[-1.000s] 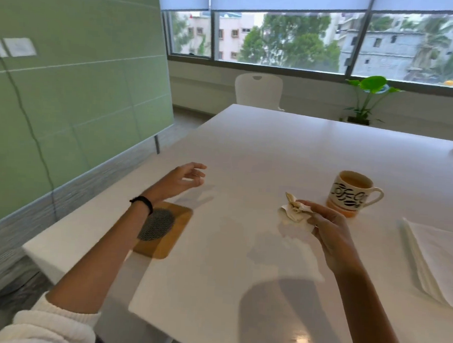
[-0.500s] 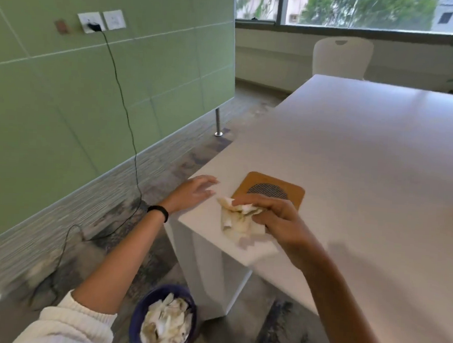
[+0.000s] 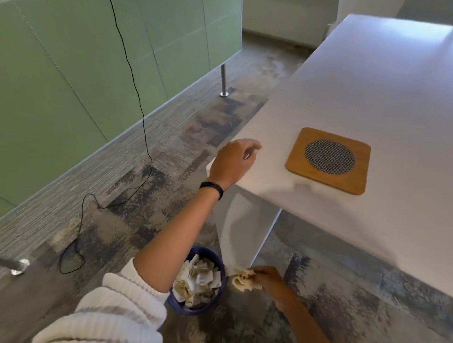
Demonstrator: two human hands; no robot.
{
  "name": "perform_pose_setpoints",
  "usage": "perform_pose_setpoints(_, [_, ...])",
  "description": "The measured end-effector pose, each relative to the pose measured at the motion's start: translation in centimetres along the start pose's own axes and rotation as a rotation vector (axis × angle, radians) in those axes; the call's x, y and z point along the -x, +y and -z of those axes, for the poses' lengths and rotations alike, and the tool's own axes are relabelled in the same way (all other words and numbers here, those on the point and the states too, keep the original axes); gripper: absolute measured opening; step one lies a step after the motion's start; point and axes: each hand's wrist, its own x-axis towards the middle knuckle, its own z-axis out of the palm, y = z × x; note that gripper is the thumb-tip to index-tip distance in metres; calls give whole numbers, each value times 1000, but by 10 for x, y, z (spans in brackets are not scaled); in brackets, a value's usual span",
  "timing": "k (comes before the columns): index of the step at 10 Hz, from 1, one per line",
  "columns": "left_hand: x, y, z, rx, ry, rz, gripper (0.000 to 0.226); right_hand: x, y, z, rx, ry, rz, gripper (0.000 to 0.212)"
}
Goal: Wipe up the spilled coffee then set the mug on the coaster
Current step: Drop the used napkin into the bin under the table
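My right hand pinches a crumpled, coffee-stained tissue low down beside the table, just right of a blue bin. My left hand rests on the corner of the white table, fingers loosely curled and holding nothing. A square wooden coaster with a round mesh centre lies on the table to the right of my left hand. The mug is out of view.
The blue bin on the floor is full of used tissues. A white table leg stands just behind it. A black cable runs down the green wall and coils on the floor. A metal post stands by the wall.
My right hand carried the tissue off the table, past the coaster and down to the bin. My view swung left and down, so the mug left the frame. My left hand settled on the table corner.
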Motion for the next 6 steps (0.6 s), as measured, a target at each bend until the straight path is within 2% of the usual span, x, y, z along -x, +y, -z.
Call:
perform_pose_setpoints(1, [0, -1, 0, 9, -5, -8, 22, -16, 43, -8, 4, 88, -164, 30])
perform_pose_setpoints(2, [-1, -1, 0, 2, -6, -16, 21, -17, 52, -22, -20, 94, -229, 30])
perform_pose_setpoints(4, [-2, -5, -3, 13, -4, -10, 21, -31, 11, -74, -92, -15, -50, 28])
perform_pose_setpoints(5, [-2, -4, -3, 15, -4, -1, 21, -37, -24, -89, -33, -97, 113, 31])
perform_pose_setpoints(6, [-2, -4, -2, 7, -13, -4, 21, -13, -51, -89, 83, -102, 87, 27])
